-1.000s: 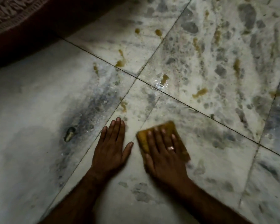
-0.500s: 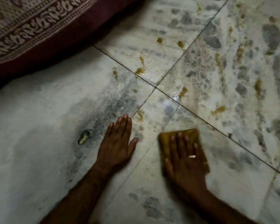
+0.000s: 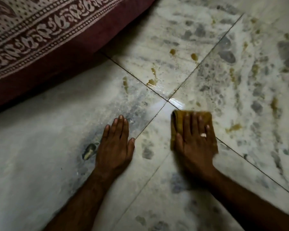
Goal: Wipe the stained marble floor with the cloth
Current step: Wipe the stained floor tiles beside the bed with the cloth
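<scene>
The marble floor [image 3: 182,172] is white with grey veins and dark tile joints. A folded mustard-yellow cloth [image 3: 205,117] lies flat on it just below the crossing of the joints. My right hand [image 3: 194,140] presses down on the cloth with fingers spread, a ring on one finger. My left hand [image 3: 114,144] rests flat on the bare floor to the cloth's left, fingers together, holding nothing. Brown stains lie beyond the cloth: one [image 3: 151,82] near the joint crossing, two small ones [image 3: 194,56] farther back, another [image 3: 233,127] to the cloth's right.
A maroon patterned fabric [image 3: 40,39], like a bed cover or cushion, overhangs the floor at the upper left. A dark chip or pit [image 3: 88,150] marks the tile left of my left hand. More brown streaks [image 3: 274,104] run across the right tile.
My right hand has pushed the cloth forward, up to the crossing of the joints; the stain there is gone. The view has shifted, showing more of the maroon fabric. My left hand stays planted.
</scene>
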A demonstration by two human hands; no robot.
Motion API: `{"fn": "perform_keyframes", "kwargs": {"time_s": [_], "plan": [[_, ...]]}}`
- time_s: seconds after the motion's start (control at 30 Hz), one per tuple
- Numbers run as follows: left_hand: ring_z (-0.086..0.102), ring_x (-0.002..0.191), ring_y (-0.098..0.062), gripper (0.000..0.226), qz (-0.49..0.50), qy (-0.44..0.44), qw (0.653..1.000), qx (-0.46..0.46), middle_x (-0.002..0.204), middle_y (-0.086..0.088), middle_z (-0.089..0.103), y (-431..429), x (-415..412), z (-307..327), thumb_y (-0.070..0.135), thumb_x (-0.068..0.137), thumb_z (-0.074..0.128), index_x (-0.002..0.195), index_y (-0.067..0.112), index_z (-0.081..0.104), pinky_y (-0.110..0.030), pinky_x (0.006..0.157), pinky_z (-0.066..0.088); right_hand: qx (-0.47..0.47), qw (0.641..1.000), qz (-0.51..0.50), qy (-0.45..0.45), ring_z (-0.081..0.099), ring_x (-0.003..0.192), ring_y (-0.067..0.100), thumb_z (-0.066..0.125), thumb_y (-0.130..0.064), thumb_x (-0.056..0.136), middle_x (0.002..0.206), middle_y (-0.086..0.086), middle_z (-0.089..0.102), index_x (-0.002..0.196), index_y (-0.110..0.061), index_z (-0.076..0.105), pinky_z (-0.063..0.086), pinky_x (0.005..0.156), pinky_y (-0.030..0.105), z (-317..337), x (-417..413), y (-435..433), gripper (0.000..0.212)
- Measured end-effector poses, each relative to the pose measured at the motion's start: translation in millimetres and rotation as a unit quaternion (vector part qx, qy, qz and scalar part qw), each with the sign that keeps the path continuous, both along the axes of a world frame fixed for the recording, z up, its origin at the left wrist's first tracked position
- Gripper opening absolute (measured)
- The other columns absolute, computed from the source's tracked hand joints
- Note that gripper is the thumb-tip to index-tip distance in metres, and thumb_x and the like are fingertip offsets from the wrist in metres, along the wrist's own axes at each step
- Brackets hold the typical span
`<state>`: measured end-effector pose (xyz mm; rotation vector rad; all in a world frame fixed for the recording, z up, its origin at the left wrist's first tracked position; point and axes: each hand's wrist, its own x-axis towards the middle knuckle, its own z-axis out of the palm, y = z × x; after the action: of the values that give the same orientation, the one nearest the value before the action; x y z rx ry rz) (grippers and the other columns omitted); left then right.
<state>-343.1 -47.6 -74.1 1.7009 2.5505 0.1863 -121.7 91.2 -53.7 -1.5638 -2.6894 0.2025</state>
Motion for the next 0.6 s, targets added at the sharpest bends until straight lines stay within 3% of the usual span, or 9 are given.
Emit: {"fn": "perform_keyframes", "kwargs": {"time_s": [0.13,0.23,0.3,0.37,0.47,0.6], "plan": [[0.026,0.155,-0.029,0.066,0.029,0.000,0.999,0.025,0.167,-0.016,0.027,2.8,6.7,-2.1,0.037,0.102,0.032,0.159,0.003,0.028,-0.047,0.127,0.015,-0.002,0.990,0.138,-0.004,0.029,0.153,0.038,0.037,-0.041,0.097,0.165,0.020,0.030,0.157,-0.006,0.036,0.019,0.121,0.052,4.5,-1.6,-65.8,0.070],[0.026,0.155,-0.030,0.065,0.027,0.010,0.999,0.032,0.167,-0.018,0.027,0.7,6.7,-2.9,0.035,0.103,0.031,0.158,0.002,0.028,-0.050,0.127,0.016,-0.015,0.976,0.214,0.020,0.027,0.155,0.033,0.035,-0.041,0.101,0.166,0.015,0.030,0.159,-0.012,0.034,0.023,0.124,0.051,4.6,-54.8,-47.6,0.065],[0.028,0.154,-0.031,0.065,0.029,0.015,0.999,0.034,0.166,-0.018,0.028,0.0,7.2,-3.3,0.035,0.102,0.031,0.158,0.001,0.029,-0.051,0.127,0.017,-0.026,0.977,0.210,0.018,0.026,0.156,0.029,0.032,-0.043,0.103,0.168,0.011,0.029,0.161,-0.015,0.031,0.022,0.126,0.050,2.1,-93.2,-13.7,0.064],[0.028,0.154,-0.031,0.066,0.032,0.012,0.999,0.030,0.166,-0.018,0.028,1.6,6.9,-3.0,0.036,0.102,0.032,0.158,0.001,0.028,-0.051,0.127,0.017,-0.053,0.982,0.182,-0.012,0.018,0.158,0.027,0.027,-0.046,0.102,0.171,0.010,0.020,0.164,-0.018,0.021,0.011,0.128,0.049,7.0,-117.4,25.6,0.067],[0.027,0.154,-0.031,0.068,0.034,-0.004,0.999,0.015,0.167,-0.017,0.026,0.5,7.2,0.5,0.038,0.101,0.033,0.159,0.002,0.026,-0.051,0.127,0.016,-0.088,0.980,0.167,-0.069,-0.008,0.159,0.023,0.015,-0.049,0.103,0.173,0.006,-0.008,0.164,-0.022,-0.006,-0.013,0.124,0.040,17.7,-122.1,53.1,0.070],[0.031,0.153,-0.033,0.069,0.034,-0.027,0.999,0.026,0.166,-0.018,0.028,1.5,8.2,3.6,0.036,0.100,0.037,0.158,0.001,0.028,-0.054,0.124,0.023,-0.156,0.954,0.211,-0.147,-0.016,0.158,0.024,-0.008,-0.063,0.095,0.171,0.004,-0.020,0.162,-0.023,-0.016,-0.010,0.125,0.042,47.7,-104.8,61.9,0.079]]}}
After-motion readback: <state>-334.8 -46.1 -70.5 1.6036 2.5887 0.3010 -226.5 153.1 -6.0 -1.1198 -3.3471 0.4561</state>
